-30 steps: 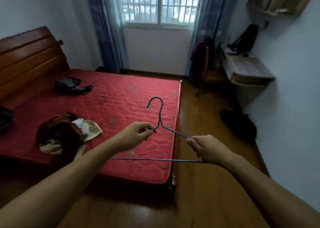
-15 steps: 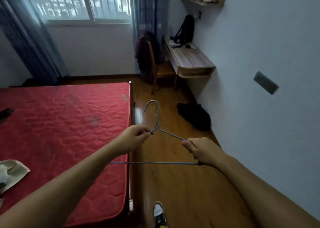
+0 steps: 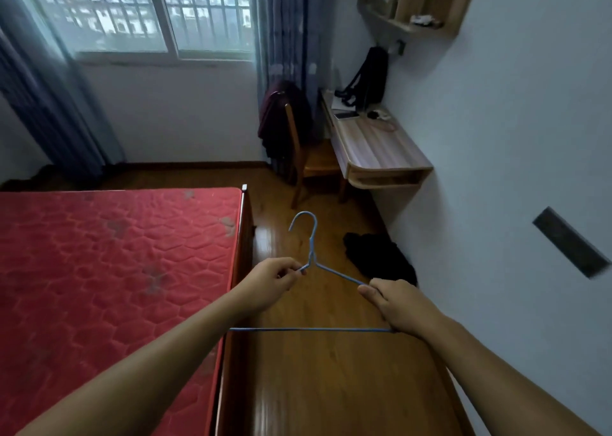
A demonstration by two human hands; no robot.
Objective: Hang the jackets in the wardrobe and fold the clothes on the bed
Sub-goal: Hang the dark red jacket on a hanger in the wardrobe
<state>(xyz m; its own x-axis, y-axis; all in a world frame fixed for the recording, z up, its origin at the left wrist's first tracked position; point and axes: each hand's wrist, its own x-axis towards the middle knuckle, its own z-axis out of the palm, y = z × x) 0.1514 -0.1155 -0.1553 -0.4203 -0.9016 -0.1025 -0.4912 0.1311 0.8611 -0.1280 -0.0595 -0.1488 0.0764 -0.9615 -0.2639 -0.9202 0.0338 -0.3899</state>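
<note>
I hold a blue wire hanger [image 3: 311,329] in front of me over the wooden floor, hook pointing away. My left hand [image 3: 270,283] pinches its left shoulder just below the hook. My right hand [image 3: 395,304] grips its right corner. A dark red jacket [image 3: 276,117] hangs over the back of a wooden chair [image 3: 318,164] by the curtain. A black garment [image 3: 377,256] lies in a heap on the floor near the right wall. The bed with its red mattress [image 3: 116,263] fills the left; no clothes on it are in view. No wardrobe is visible.
A wall-mounted wooden desk [image 3: 377,147] carries a black backpack [image 3: 367,77] and small items. A wooden shelf [image 3: 414,1] hangs above it. The window [image 3: 159,11] with blue curtains is at the back. The floor strip between bed and right wall runs forward.
My view has swung right, away from the bed and its clothes, toward the chair and desk. Both hands keep the same hold on the hanger.
</note>
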